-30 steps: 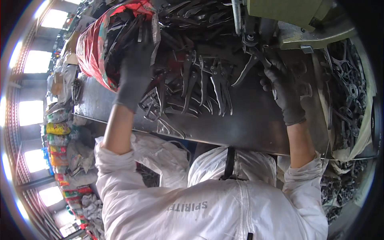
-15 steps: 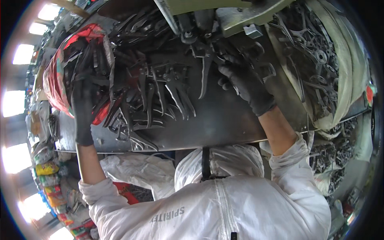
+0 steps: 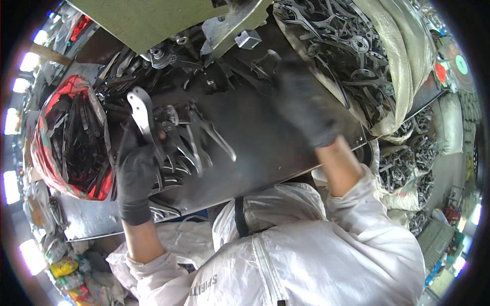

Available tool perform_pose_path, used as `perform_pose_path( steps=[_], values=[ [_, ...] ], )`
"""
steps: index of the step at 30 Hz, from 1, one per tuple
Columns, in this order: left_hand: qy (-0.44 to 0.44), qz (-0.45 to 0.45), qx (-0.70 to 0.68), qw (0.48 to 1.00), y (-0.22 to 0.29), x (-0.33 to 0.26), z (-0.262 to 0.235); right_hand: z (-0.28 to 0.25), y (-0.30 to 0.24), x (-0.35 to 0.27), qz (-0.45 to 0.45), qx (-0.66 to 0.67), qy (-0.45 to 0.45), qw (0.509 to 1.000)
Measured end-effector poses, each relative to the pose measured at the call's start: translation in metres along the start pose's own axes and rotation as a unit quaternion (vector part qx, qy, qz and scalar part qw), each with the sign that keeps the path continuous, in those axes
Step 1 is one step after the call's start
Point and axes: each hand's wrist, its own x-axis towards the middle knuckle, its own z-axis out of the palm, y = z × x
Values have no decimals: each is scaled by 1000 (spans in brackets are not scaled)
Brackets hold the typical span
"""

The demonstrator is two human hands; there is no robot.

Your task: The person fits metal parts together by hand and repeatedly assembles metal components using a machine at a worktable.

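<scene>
My left hand (image 3: 135,173), in a black glove, is closed on a grey metal plier handle (image 3: 141,109) with small holes at its pale, raised end. Just right of it, several riveted plier handles (image 3: 196,137) lie on the dark metal table (image 3: 255,137). My right hand (image 3: 301,104), also in a black glove, is smeared by motion. It is over the table's right part, beside curved metal pieces (image 3: 265,64); whether it holds any cannot be seen.
At the left stands a red sack (image 3: 46,168) full of dark metal handles. A green press-like machine (image 3: 153,23) overhangs the far side, with more handles piled under it. On the right, a pale sack (image 3: 403,61) holds metal jaw parts (image 3: 357,46); fuller sacks (image 3: 403,199) sit below.
My left hand has come out of the red sack with a plier handle. My right hand has drawn away from the machine, to the right. The whole view has turned and shifted.
</scene>
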Motion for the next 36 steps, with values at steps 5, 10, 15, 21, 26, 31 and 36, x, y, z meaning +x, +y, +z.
perform_pose_path(
  steps=[5, 10, 15, 21, 26, 31, 36],
  values=[
    [-90, -93, 60, 990, 1, 16, 59, 5, 66, -23, 143, -9, -11, 990],
    [-152, -35, -52, 986, -46, 37, 113, 51, 67, -41, 184, 51, 51, 980],
    [-68, -171, 60, 981, -55, 48, 68, 23, 66, -21, 361, 469, -23, 805],
    [-12, -172, -20, 985, -34, 69, 83, -5, -11, 59, 298, 806, -64, 508],
    [-38, -57, 69, 995, -48, 91, 71, -17, -42, 87, 264, 873, -142, 384],
    [-47, -53, 42, 997, -39, 96, 72, -10, -61, 93, 215, 849, -119, 467],
    [-15, 142, 374, 916, -63, 94, 60, -2, -73, 86, 198, 886, -88, 409]
  ],
)
